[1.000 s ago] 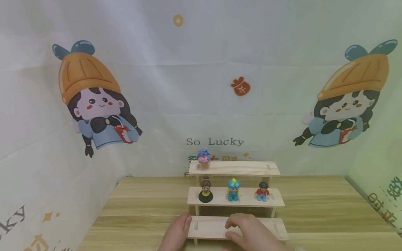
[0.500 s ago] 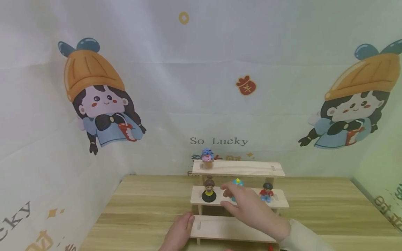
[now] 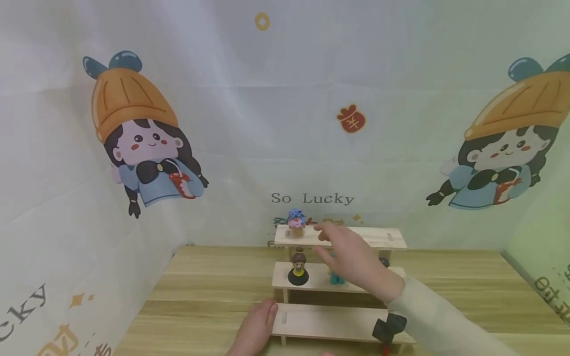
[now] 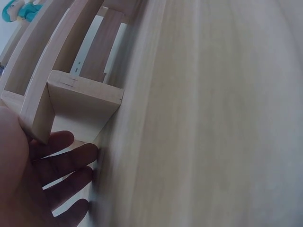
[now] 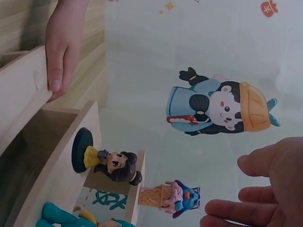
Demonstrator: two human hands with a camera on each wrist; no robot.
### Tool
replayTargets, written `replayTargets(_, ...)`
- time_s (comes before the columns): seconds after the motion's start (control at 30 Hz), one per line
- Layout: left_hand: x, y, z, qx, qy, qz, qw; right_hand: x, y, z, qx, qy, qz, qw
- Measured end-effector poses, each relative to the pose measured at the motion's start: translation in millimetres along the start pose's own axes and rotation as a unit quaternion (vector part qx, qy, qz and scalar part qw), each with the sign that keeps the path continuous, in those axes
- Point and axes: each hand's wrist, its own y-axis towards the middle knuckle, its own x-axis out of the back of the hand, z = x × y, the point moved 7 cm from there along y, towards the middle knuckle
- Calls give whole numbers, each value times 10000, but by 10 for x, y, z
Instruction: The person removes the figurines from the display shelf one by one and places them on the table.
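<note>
A three-tier wooden display stand [image 3: 329, 321] stands on the table. My left hand [image 3: 256, 326] holds the left end of its lowest shelf, thumb on top; in the left wrist view its fingers [image 4: 71, 163] bend beside the end support. My right hand [image 3: 349, 252], empty with fingers parted, is over the upper tiers. To its left, an ice-cream-cone figurine [image 3: 296, 223] with a blue character on top stands on the top shelf. A doll figurine in a yellow dress [image 3: 298, 267] is on the middle shelf. The teal figurine [image 3: 337, 277] there is partly covered by my right hand.
Another dark-haired figurine [image 3: 384, 262] is mostly hidden behind my right forearm. A black device [image 3: 389, 326] sits under the right wrist, overlapping the lowest shelf's right end. Printed white cloth [image 3: 249, 148] hangs behind and beside the wood-grain table [image 3: 200, 296].
From above the lowest shelf, my right hand has gone up past the middle shelf to the top one, remaining empty. My left hand stays at the stand's left end. The head view has shifted slightly.
</note>
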Motion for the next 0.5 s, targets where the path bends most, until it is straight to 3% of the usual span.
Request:
replayTargets(0.23, -9, 9, -17, -89, 4, -51, 9999, -11, 210, -58, -168, 151, 45, 9997)
replayTargets(0.5, -29, 0, 30, 99, -39, -35, 9999, -81, 498, -155, -716, 590, 327, 9951)
